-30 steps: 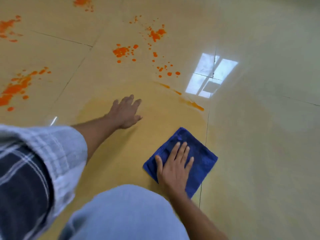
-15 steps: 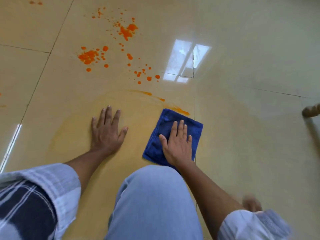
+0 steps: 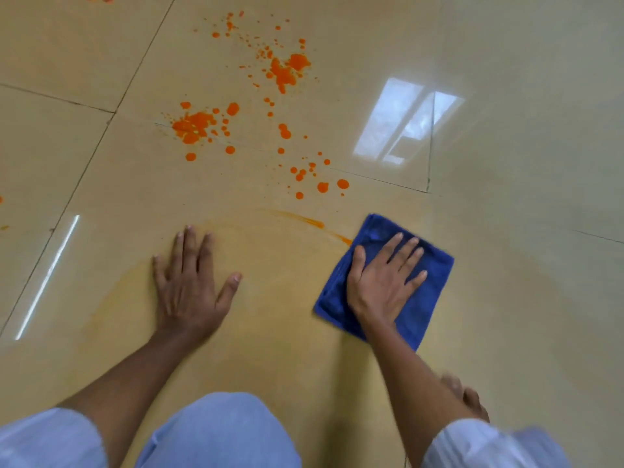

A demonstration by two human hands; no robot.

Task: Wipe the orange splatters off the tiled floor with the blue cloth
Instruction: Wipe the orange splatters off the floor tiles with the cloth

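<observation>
A folded blue cloth [image 3: 429, 292] lies flat on the glossy beige tiled floor [image 3: 506, 298]. My right hand [image 3: 381, 282] presses on it with straight, spread fingers. My left hand [image 3: 190, 282] rests flat on the floor to the left, fingers straight. Orange splatters [image 3: 196, 128] sit beyond both hands, with a second cluster [image 3: 287, 70] farther off and small drops [image 3: 322, 186] nearer. A thin orange streak [image 3: 314, 223] curves up to the cloth's far left corner. A pale yellow-orange smear [image 3: 287, 298] covers the tile between and under my hands.
My knee in light blue trousers [image 3: 219, 434] is at the bottom centre. A bare foot [image 3: 466, 396] shows behind my right forearm. Grout lines [image 3: 429, 157] cross the floor. A bright window reflection [image 3: 405, 123] lies beyond the cloth.
My right hand has pushed the cloth forward and to the right, up to the end of the orange streak. My left hand stays planted on the floor. The camera has swung over the splatters.
</observation>
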